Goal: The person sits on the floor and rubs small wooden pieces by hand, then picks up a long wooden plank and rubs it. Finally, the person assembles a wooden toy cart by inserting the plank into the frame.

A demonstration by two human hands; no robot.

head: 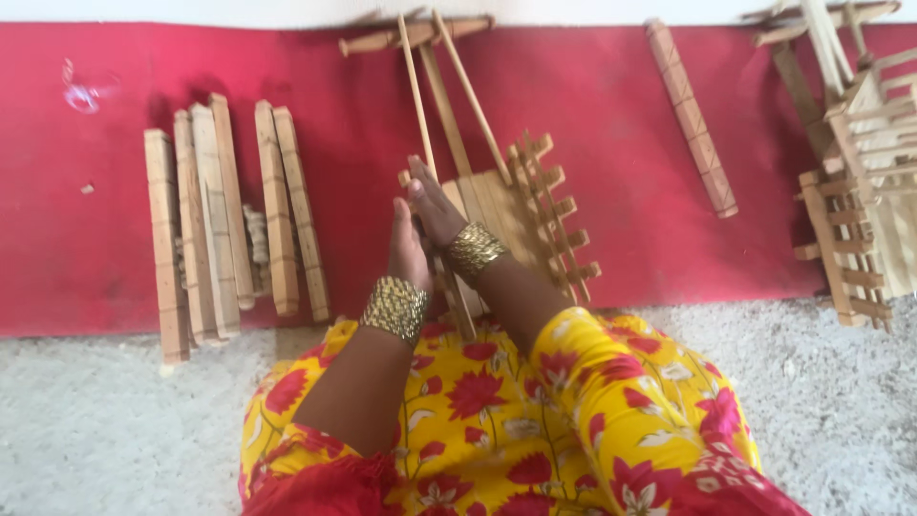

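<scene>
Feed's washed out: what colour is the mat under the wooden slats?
Red mat, seen clearly in the head view.

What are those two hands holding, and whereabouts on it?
The left hand and right hand press together around a thin wooden stick, near its lower end. It rises from the hands toward the wooden frame. The exact finger hold is hidden.

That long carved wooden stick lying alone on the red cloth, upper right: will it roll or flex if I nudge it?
The carved wooden stick looks solid, so probably stiff. Its squarish, notched sides suggest it would slide rather than roll. The red cloth may add drag.
</scene>
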